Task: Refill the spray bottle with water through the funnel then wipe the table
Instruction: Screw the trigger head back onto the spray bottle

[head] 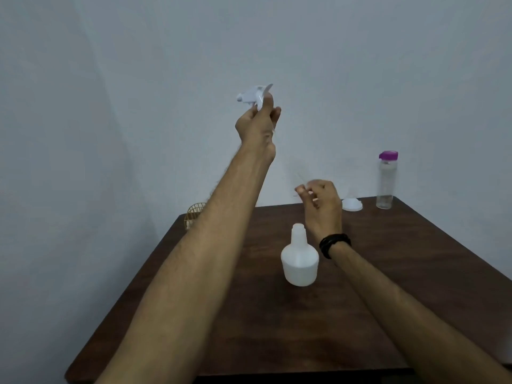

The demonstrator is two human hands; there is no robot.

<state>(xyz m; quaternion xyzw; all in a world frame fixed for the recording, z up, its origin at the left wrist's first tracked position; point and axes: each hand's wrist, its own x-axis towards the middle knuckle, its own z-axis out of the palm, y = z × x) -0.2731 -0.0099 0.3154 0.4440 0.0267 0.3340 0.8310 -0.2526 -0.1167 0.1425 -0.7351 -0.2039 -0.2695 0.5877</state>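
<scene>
The white spray bottle body (300,259) stands upright on the dark wooden table (249,314) with its neck uncovered. My left hand (256,124) is raised high above the table and grips the white spray head (254,96). A thin clear dip tube (299,176) hangs down from the head. My right hand (321,207) pinches the tube's lower end, just above and behind the bottle's neck. A white funnel (351,203) lies mouth down at the table's far edge. Next to it stands a clear water bottle (385,181) with a purple cap.
A small golden wire object (194,213) sits at the table's far left corner, partly hidden by my left forearm. A plain grey wall stands behind the table. I wear a black band (333,243) on my right wrist.
</scene>
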